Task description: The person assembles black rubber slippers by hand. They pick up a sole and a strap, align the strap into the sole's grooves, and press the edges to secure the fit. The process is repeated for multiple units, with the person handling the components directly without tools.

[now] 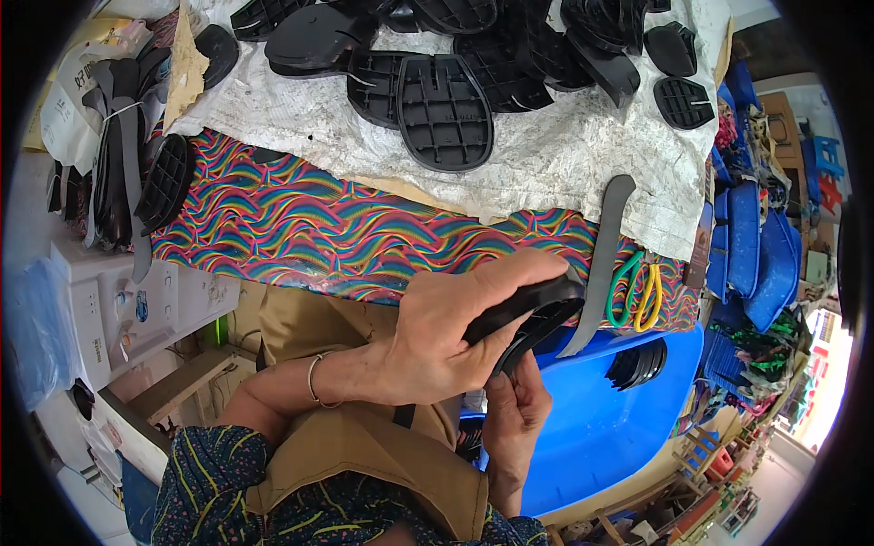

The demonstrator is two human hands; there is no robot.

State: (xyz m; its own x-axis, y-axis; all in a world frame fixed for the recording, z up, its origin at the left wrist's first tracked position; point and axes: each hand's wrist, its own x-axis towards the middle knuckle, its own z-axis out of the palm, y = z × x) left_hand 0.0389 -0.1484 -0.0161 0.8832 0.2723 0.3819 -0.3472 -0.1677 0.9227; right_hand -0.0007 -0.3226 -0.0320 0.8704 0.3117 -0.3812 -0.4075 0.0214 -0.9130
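My left hand (pixel 446 318) grips a black shoe sole (pixel 551 296) with a curved, glossy rim, its thumb and fingers wrapped around the piece. My right hand (pixel 519 409) pinches the lower end of the same sole from beneath. Part of the sole is hidden behind my fingers. Just right of it, a flat grey strip (pixel 604 264) hangs over the table edge. Beside that strip lie a green-handled loop (pixel 624 289) and a yellow one (pixel 648 298), apparently scissors handles.
Many black soles with gridded undersides (pixel 446 114) lie piled on a stained white sheet (pixel 583 164). A wavy-patterned cloth (pixel 300 227) covers the table. Below right sits a blue tub (pixel 583 455) with stacked black curved pieces (pixel 635 364). Tied dark strips (pixel 114 136) hang at left.
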